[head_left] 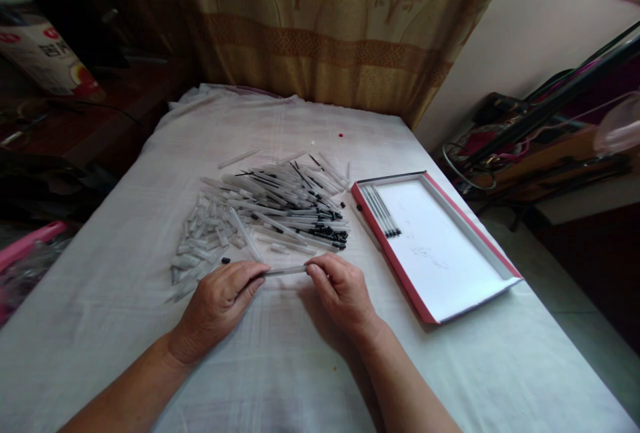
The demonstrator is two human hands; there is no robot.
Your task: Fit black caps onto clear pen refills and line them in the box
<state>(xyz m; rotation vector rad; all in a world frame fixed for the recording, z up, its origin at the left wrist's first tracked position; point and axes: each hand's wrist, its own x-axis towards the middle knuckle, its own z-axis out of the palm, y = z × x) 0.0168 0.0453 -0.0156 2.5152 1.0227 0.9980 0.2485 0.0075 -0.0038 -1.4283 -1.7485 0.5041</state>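
Observation:
My left hand (220, 299) and my right hand (340, 289) rest low on the white cloth, each pinching one end of a clear pen barrel (285, 271) held level between them. Just beyond lies a heap of clear pen barrels and black-tipped refills (290, 209). A spread of short clear caps (200, 239) lies to the left of the heap. To the right sits a shallow red-edged white box lid (440, 316) with a few finished black-tipped pens (383, 211) laid in its far left corner.
The table (125, 366) is covered by a white cloth. A patterned tan curtain (325, 26) hangs behind it. Dark clutter and a pink item (25, 239) lie at the left; cables and rods (545, 126) crowd the right side past the table edge.

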